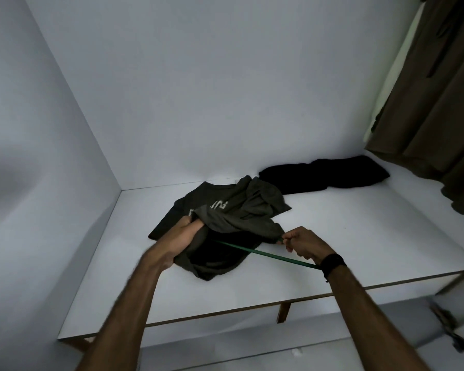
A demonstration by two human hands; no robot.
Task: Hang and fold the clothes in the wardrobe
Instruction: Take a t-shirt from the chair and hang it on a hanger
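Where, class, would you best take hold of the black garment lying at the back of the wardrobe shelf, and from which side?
Probably at its near edge, coming from the front. The black garment lies flat against the back wall, so its far side is shut off, while bare shelf in front leaves room for fingers to slide under. Its folds are too dark to make out.

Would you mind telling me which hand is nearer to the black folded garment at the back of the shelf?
Right. The right hand pinches the green hanger in front of the black folded garment. The left hand grips the grey T-shirt, farther left of it.
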